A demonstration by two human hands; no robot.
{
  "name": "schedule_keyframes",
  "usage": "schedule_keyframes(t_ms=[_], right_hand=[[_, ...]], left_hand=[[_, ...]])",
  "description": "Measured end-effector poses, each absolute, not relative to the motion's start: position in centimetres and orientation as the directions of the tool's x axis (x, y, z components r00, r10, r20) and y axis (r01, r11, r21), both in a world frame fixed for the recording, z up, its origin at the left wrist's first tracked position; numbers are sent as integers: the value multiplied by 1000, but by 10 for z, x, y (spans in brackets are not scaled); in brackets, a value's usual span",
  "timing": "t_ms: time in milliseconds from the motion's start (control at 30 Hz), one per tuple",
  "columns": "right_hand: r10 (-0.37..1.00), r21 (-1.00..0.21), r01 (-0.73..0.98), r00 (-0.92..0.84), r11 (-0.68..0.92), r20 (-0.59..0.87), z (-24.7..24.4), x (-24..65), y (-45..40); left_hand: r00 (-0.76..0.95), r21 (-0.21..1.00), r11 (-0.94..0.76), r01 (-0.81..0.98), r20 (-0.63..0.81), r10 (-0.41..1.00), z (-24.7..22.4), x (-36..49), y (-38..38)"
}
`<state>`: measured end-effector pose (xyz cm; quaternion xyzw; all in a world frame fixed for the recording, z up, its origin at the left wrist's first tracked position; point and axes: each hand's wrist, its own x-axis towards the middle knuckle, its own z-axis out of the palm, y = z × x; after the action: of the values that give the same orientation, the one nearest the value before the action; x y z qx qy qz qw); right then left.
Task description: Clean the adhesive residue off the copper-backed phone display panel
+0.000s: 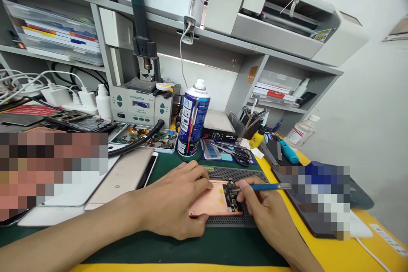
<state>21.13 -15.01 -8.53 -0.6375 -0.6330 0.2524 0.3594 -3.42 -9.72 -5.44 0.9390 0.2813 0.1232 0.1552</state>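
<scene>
**Opened phone under the tool**

Far left, a tray point(145, 137) holds loose circuit boards. The left hand point(174, 204) presses flat on the pink opened phone point(212, 202), which lies on a grey mat point(236, 220) near centre, black board exposed. The right hand point(263, 208) pinches a blue-handled tool point(264, 187), its tip on the board.

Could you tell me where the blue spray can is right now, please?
In the head view the blue spray can stands upright at centre, behind the left hand, right of the soldering station.
</scene>
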Motion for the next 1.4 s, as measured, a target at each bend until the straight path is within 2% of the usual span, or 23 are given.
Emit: schedule_keyframes(t_ms=[800,1400], right_hand=[[992,-829,559,85,28,91,-82,212,-150],[980,-776,629,121,49,160,-88,214,-148]], left_hand=[[817,369,-795,482,139,560,-53,-34,-99],[820,355,-806,474,154,551,-53,-34,-98]])
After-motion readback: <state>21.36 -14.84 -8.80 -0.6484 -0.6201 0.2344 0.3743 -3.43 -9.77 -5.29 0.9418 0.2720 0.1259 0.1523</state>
